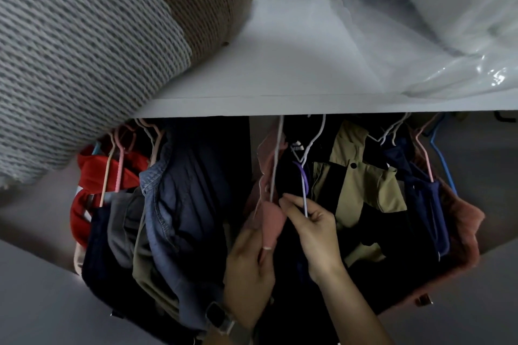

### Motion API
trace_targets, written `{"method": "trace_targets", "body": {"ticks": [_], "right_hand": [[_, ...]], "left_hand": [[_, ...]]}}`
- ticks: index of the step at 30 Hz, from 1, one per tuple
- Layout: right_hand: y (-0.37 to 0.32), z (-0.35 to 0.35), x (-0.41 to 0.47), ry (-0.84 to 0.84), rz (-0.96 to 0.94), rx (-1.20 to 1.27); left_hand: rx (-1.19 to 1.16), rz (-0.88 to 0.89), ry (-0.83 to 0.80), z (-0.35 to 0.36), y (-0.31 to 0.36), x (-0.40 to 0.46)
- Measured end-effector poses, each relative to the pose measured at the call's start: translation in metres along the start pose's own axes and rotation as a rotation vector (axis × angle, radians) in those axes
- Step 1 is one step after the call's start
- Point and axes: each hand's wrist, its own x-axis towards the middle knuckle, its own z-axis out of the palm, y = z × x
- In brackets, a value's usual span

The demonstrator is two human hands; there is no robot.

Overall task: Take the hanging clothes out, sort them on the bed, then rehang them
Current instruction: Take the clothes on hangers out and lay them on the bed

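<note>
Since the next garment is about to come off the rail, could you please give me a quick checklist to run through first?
1. Right hand pinches the thin purple wire hanger: ok.
2. Left hand holds the dusty pink fabric garment aside: ok.
3. Purple hanger's hook free of the rail: cannot tell, hidden behind the white shelf edge.
4. Neighbouring white wire hanger untangled from it: cannot tell.
5. Bed ready to receive clothes: cannot tell, out of view.
</note>
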Motion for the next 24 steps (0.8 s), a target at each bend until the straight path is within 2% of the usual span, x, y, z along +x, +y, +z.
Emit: {"method": "trace_targets", "body": {"ticks": [3,10,13,15,17,20,21,24], "right_hand": [[0.0,0.0,-0.005,-0.033,0.005,0.029],[0.002,-0.007,-0.003,-0.057,0.03,-0.147],[0.005,-0.01,-0.002,-0.082,0.022,-0.242],[0.006,-0.013,-0.002,-0.088,0.011,-0.286],[0.009,-0.015,-0.003,-0.114,-0.004,-0.331],[0.015,-0.011,-0.009,-0.166,-0.017,-0.383],[0.018,-0.009,-0.01,-0.185,-0.025,-0.388],[0.024,-0.005,-0.016,-0.258,-0.081,-0.394]], "left_hand": [[-0.023,-0.007,-0.006,0.011,0.011,-0.013],[-0.073,-0.023,-0.073,0.014,0.008,-0.024],[-0.265,-0.099,-0.176,0.014,0.007,-0.03],[-0.475,-0.182,-0.272,0.005,0.003,-0.026],[-0.651,-0.291,-0.26,-0.007,-0.006,-0.014],[-0.596,-0.322,-0.121,-0.018,-0.007,0.018],[-0.562,-0.332,-0.142,-0.019,-0.003,0.031],[-0.441,-0.374,-0.391,-0.015,0.016,0.058]]}}
